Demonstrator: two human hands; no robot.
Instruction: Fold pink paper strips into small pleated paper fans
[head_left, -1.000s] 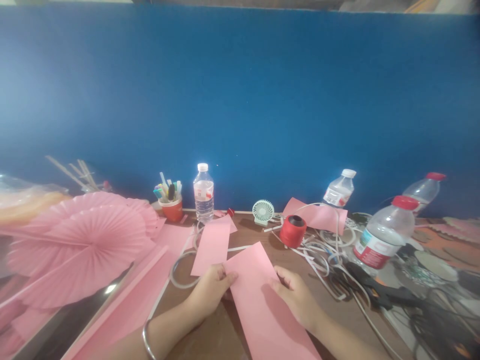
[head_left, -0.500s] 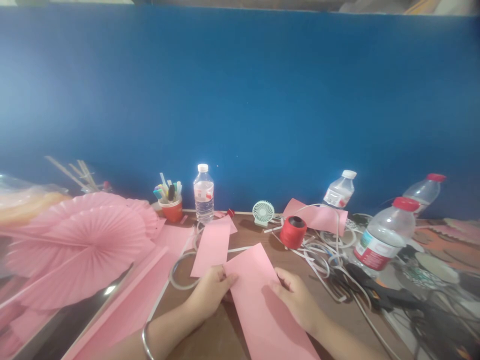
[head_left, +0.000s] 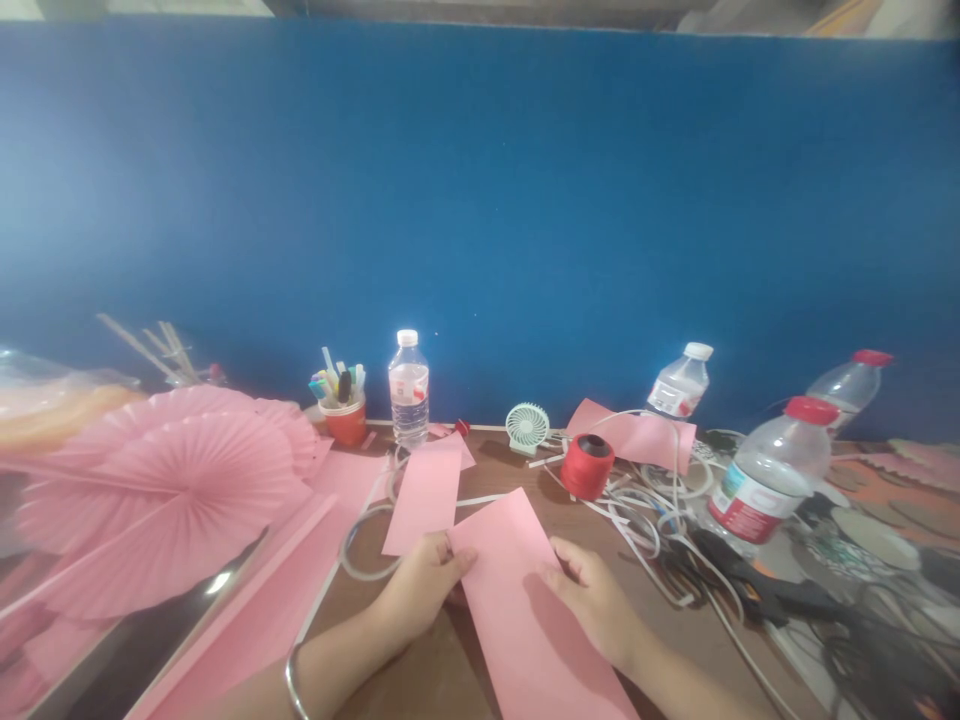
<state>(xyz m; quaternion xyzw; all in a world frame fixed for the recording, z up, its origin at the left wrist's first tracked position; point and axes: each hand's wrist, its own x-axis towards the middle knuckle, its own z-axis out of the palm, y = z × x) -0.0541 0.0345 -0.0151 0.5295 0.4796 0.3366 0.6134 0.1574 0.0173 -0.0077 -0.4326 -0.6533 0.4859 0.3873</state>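
A long strip of pink paper point(head_left: 517, 600) slants from the middle of the table down to the lower edge of the view, held between both hands. My left hand point(head_left: 427, 580) pinches its left edge, thumb on top and fingers beneath. On the opposite edge, my right hand point(head_left: 592, 595) grips it in the same way, its thumb lying on the paper. Just beyond my left hand lies a smaller pink paper piece point(head_left: 426, 495), flat on the table. A pleated pink paper fan point(head_left: 172, 490) is spread out at the left.
Toward the back stand a water bottle point(head_left: 409, 395), a cup of pens point(head_left: 345, 420), a small fan point(head_left: 527, 427) and a red spool point(head_left: 587, 468). White cables point(head_left: 637, 525) tangle at right, near a large bottle point(head_left: 772, 480). A blue partition point(head_left: 480, 200) rises behind the table point(head_left: 405, 670).
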